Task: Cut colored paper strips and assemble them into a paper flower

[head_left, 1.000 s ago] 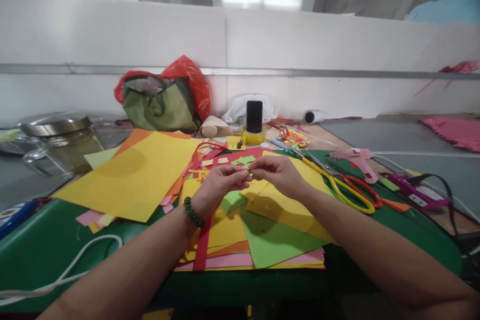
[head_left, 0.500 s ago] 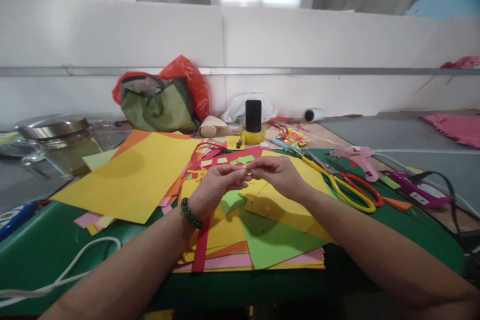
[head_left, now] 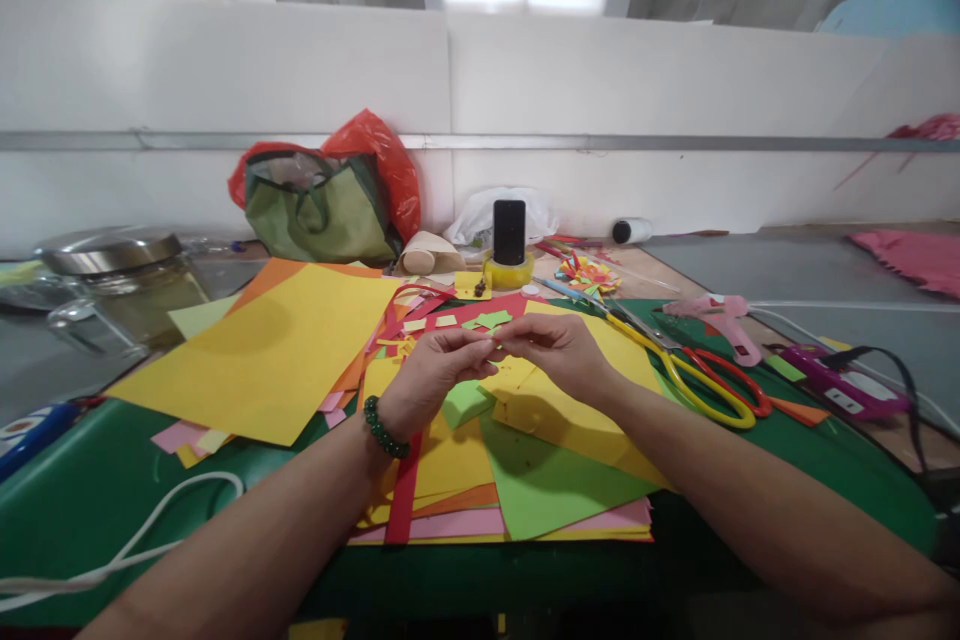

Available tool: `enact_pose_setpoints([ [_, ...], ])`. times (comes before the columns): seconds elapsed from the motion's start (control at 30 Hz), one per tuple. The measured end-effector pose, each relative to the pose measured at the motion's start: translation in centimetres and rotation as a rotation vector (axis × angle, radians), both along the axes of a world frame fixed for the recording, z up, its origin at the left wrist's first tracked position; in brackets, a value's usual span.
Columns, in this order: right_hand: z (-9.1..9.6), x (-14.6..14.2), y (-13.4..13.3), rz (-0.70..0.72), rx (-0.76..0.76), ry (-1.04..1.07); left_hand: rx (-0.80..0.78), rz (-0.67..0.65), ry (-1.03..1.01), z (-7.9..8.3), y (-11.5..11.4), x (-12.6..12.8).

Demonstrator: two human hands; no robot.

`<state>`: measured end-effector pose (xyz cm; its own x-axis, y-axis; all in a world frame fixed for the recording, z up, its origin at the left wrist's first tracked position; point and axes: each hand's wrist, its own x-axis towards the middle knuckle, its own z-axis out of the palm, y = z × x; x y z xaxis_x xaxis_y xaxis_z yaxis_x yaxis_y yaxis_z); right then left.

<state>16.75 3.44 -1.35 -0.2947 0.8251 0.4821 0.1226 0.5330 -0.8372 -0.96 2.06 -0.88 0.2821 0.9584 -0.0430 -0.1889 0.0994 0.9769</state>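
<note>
My left hand and my right hand meet over the stacked paper, thumbs and fingertips pinched close together. Between them is a tiny piece of green paper, mostly covered by the fingers. Just beyond the fingertips lie green paper cut-outs and small pale yellow slips. Beneath my hands are yellow sheets, a green sheet and a red paper strip. A dark green bead bracelet circles my left wrist.
Two pairs of scissors, yellow-handled and red-handled, lie right, near a pink glue gun and a purple device. A phone stands in a yellow tape roll. At left are a large yellow sheet and a glass jar.
The whole view shifts very slightly. Both hands keep their pinch at nearly the same place, with only tiny finger movement.
</note>
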Motion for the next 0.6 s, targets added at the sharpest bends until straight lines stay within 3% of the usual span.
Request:
enact_pose_setpoints([
  [0.6, 0.13, -0.04, -0.14, 0.005, 0.038, 0.025, 0.034, -0.017, -0.013, -0.19, 0.06, -0.05],
])
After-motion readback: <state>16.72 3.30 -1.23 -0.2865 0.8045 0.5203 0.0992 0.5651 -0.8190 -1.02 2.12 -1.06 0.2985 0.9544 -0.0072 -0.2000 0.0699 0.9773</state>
